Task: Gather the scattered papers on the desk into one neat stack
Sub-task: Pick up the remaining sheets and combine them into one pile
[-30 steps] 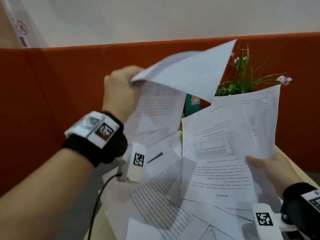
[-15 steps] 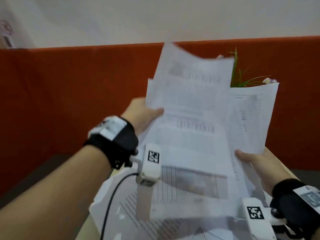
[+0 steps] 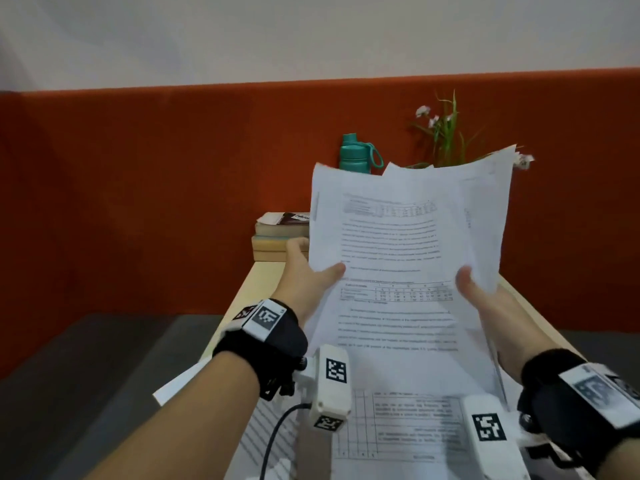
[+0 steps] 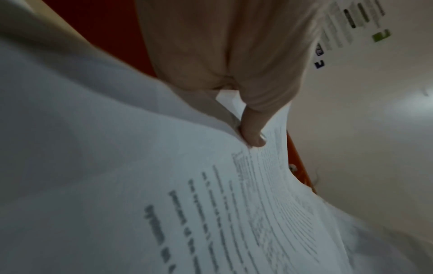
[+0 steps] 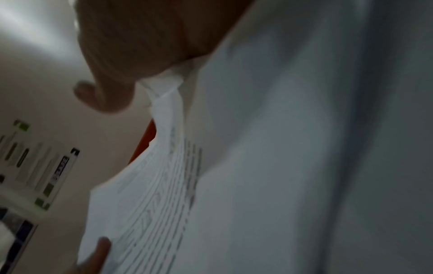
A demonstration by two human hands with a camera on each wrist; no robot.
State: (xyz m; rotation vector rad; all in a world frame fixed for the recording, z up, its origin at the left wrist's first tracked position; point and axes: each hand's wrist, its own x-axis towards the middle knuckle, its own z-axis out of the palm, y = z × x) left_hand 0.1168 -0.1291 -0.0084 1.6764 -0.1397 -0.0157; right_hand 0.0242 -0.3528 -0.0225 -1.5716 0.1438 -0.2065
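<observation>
Now both hands, left hand [image 3: 308, 271] and right hand [image 3: 481, 296], pinch the bundle of papers [image 3: 408, 258] by its side edges, upright above the table [image 3: 263, 282], likely to square the sheets; more printed sheets [image 3: 398, 424] lie below.

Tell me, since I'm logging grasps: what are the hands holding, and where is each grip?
Both hold the bundle of papers. The left hand pinches its left edge, the right hand its right edge, both about mid-height, thumbs on the printed face.

Dim, blurry wrist views; soft indoor light.
</observation>
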